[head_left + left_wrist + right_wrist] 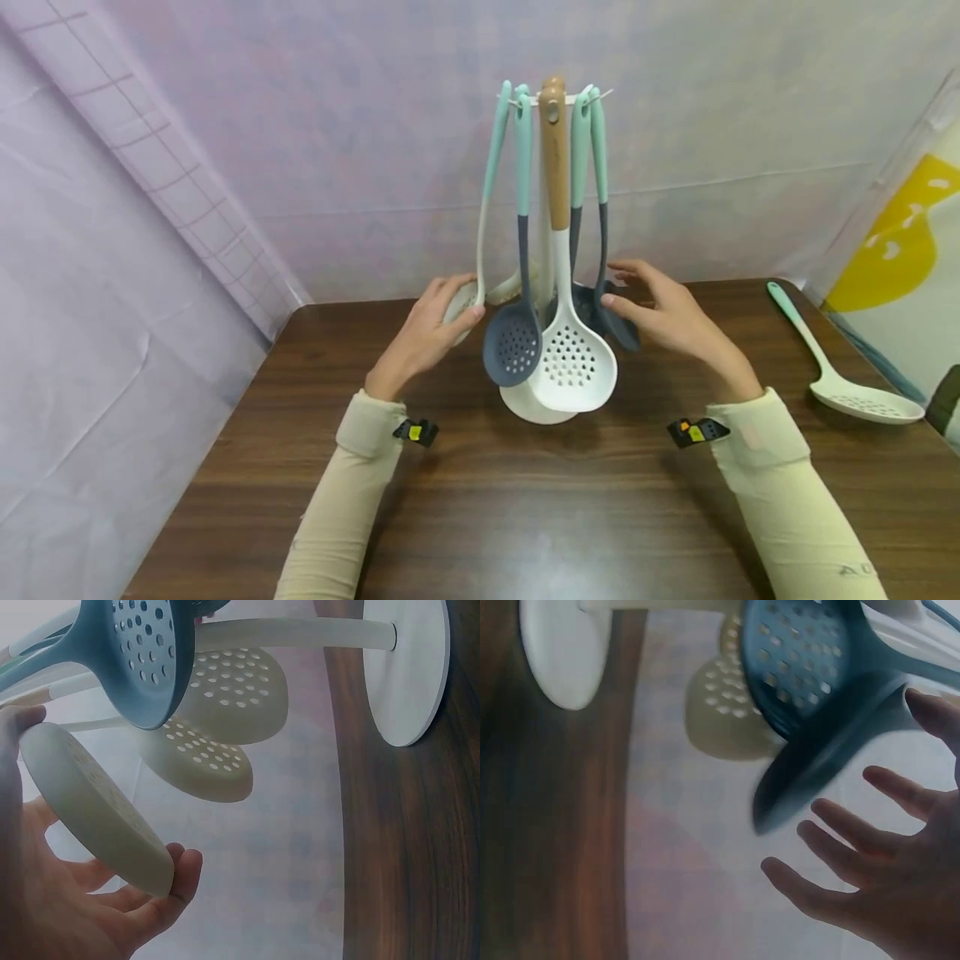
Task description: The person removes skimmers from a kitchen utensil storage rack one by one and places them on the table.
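My left hand (429, 330) holds the head of a cream slotted skimmer (97, 814) by its edges, thumb on one side and fingertips on the other. The skimmer hangs by its mint handle from a white utensil stand (522, 407). On the right, my right hand (670, 315) has its fingers spread around a dark grey utensil (817, 754). Its thumb is at the neck; whether it touches cannot be told. Between the hands hang a dark grey skimmer (512, 343) and a white skimmer (573, 367) with a wooden handle.
More utensils hang at the back of the stand, partly hidden. A cream slotted spoon (862, 398) with a mint handle lies at the right edge of the brown wooden table (570, 517). Pale cloth (360, 167) hangs behind and to the left.
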The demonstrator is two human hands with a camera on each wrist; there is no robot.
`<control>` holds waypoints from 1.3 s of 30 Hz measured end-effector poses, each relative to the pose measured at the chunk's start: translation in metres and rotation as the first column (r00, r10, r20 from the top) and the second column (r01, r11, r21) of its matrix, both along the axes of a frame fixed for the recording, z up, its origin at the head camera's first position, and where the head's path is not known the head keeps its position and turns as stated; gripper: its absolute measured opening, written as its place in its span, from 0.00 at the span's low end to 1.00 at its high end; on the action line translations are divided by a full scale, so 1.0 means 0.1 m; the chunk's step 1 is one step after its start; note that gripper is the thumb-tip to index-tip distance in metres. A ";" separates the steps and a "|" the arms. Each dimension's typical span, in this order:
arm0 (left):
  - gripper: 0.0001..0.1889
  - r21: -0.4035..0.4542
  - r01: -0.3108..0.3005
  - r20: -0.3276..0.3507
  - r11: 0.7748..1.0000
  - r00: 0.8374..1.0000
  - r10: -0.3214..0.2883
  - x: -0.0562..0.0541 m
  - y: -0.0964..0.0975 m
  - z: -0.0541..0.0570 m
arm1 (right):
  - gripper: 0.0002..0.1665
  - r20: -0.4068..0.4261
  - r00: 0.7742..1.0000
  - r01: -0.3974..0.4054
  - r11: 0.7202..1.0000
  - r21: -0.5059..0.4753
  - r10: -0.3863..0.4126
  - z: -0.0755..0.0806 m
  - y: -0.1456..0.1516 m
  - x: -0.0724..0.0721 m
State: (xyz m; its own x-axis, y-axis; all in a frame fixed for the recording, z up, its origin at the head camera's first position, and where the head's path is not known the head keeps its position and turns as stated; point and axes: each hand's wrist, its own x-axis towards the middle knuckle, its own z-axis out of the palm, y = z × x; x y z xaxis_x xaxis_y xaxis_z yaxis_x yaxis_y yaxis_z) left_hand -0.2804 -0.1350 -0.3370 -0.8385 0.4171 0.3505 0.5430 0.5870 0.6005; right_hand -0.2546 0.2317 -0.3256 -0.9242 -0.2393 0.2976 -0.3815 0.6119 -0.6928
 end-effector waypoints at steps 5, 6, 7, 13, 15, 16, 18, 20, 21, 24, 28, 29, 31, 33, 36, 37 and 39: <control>0.29 0.013 0.037 -0.016 0.999 0.999 -0.037 -0.01 -0.01 0.00 | 0.33 -0.003 1.000 -0.023 1.000 0.004 0.023 -0.07 -0.07 -0.02; 0.29 0.013 0.044 -0.022 0.999 0.999 -0.044 -0.02 -0.01 0.00 | 0.33 -0.001 1.000 -0.023 1.000 0.004 0.023 -0.08 -0.08 -0.02; 0.28 0.013 0.049 -0.025 0.999 0.998 -0.049 -0.02 -0.01 0.00 | 0.33 0.003 1.000 -0.025 1.000 0.005 0.025 -0.07 -0.08 -0.02; 0.29 0.019 0.009 -0.025 1.000 1.000 -0.009 -0.01 -0.05 0.02 | 0.36 0.033 0.999 -0.024 0.999 0.035 0.023 -0.05 -0.09 -0.01; 0.31 0.024 -0.014 -0.007 1.000 1.000 0.014 0.00 -0.08 0.02 | 0.36 0.029 0.999 -0.021 0.999 0.040 0.019 -0.06 -0.09 -0.02; 0.32 0.026 -0.026 0.004 0.999 1.000 0.026 0.00 -0.10 0.02 | 0.36 0.025 1.000 -0.019 0.999 0.044 0.018 -0.06 -0.09 -0.02; 0.34 0.021 -0.053 0.035 0.998 0.998 0.052 0.01 -0.15 0.01 | 0.36 0.023 1.000 -0.014 0.999 0.049 0.013 -0.05 -0.09 -0.01; 0.35 0.018 -0.080 0.067 0.997 0.995 0.078 0.03 -0.21 -0.01 | 0.36 0.023 1.000 -0.013 0.999 0.051 0.011 -0.05 -0.09 -0.01; 0.35 0.013 -0.092 0.075 0.996 0.993 0.091 0.04 -0.24 -0.03 | 0.36 0.023 1.000 -0.011 0.999 0.052 0.010 -0.05 -0.09 -0.01; 0.34 -0.012 -0.122 0.089 0.992 0.988 0.123 0.05 -0.35 -0.07 | 0.36 0.021 1.000 -0.008 0.998 0.056 0.007 -0.04 -0.08 -0.02; 0.33 -0.084 -0.175 0.091 0.981 0.979 0.182 0.08 -0.54 -0.11 | 0.36 0.022 1.000 0.000 0.998 0.068 -0.001 -0.04 -0.07 -0.03; 0.34 -0.106 -0.189 0.089 0.976 0.976 0.198 0.09 -0.60 -0.13 | 0.36 0.024 1.000 0.001 0.997 0.071 -0.003 -0.04 -0.06 -0.02; 0.34 -0.153 -0.222 0.086 0.963 0.968 0.237 0.11 -0.72 -0.15 | 0.37 0.023 1.000 0.000 0.997 0.073 -0.001 -0.03 -0.06 -0.02; 0.35 -0.196 -0.253 0.082 0.947 0.958 0.273 0.14 -0.85 -0.18 | 0.37 0.016 1.000 -0.007 0.997 0.076 0.005 -0.03 -0.06 -0.02; 0.36 -0.268 -0.297 0.060 0.916 0.944 0.324 0.20 -1.06 -0.22 | 0.39 0.010 1.000 -0.017 0.997 0.080 0.016 -0.02 -0.07 -0.02; 0.37 -0.288 -0.309 0.053 0.906 0.940 0.337 0.22 -1.13 -0.24 | 0.39 0.009 1.000 -0.021 0.997 0.079 0.021 -0.02 -0.07 -0.02; 0.38 -0.328 -0.326 0.036 0.887 0.933 0.357 0.27 -1.27 -0.28 | 0.39 0.010 1.000 -0.027 0.996 0.080 0.026 -0.02 -0.07 -0.02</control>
State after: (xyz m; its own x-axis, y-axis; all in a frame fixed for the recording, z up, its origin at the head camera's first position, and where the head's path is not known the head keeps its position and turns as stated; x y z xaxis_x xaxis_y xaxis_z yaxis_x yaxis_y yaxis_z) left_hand -0.2534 -0.2615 -0.3653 -0.9711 0.1738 0.1637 0.2259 0.8909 0.3940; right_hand -0.2563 0.2243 -0.3276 -0.9199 -0.2866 0.2677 -0.3921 0.6555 -0.6455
